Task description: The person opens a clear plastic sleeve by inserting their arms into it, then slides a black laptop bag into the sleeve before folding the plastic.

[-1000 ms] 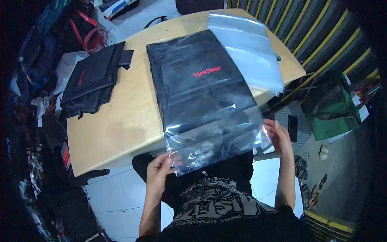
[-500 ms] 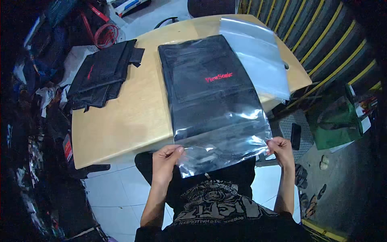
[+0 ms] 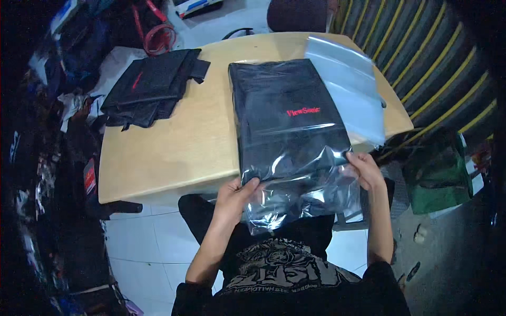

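A black folded fabric bag [image 3: 284,89] with red lettering lies inside a clear plastic bag [image 3: 295,203]. The plastic's unfilled end hangs over the table's near edge, creased and shiny. My left hand [image 3: 232,203] pinches the plastic's left side with the thumb on top, close to the fabric's near edge. On the opposite side my right hand [image 3: 367,169] grips the plastic between thumb and fingers. Part of the fingers of both hands is hidden under the plastic.
Black folded fabric bags [image 3: 153,84] are stacked on the table [image 3: 174,158] at the left. Flat clear plastic bags [image 3: 353,89] lie at the far right, partly under the packed one. A green bag [image 3: 437,174] stands right of the table, near a yellow-striped shutter [image 3: 416,58].
Both hands have moved up along the plastic's sides, nearer the black fabric. The plastic's near end has gone from stretched flat to crumpled and drooping. The whole view has shifted slightly.
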The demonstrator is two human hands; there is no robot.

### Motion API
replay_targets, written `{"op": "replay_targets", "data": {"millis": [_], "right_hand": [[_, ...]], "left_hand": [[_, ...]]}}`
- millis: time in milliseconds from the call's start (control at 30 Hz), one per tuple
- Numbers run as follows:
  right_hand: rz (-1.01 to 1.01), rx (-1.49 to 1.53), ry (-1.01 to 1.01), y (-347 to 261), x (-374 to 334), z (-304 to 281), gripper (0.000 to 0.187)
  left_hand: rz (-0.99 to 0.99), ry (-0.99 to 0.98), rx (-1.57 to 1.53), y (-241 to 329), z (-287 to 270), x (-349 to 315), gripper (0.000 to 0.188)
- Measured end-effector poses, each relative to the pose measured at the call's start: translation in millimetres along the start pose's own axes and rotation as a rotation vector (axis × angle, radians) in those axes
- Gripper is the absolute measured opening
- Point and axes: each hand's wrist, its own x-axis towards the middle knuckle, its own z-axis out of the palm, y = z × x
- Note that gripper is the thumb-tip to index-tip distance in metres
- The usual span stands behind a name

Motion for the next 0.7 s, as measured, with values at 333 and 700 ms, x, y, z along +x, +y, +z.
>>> {"op": "replay_targets", "data": {"millis": [333,700], "right_hand": [[-0.154,0.092,-0.345,15.7,-18.9,40.0,0.029],[0.059,-0.203,-1.235,-23.6,-24.4,278.0,0.044]], "left_hand": [[0.288,0.094,0.445,63.6,8.7,-143.7,0.014],[0.538,2.071,1.298,-23.5,-137.4,-372.6,0.041]]}}
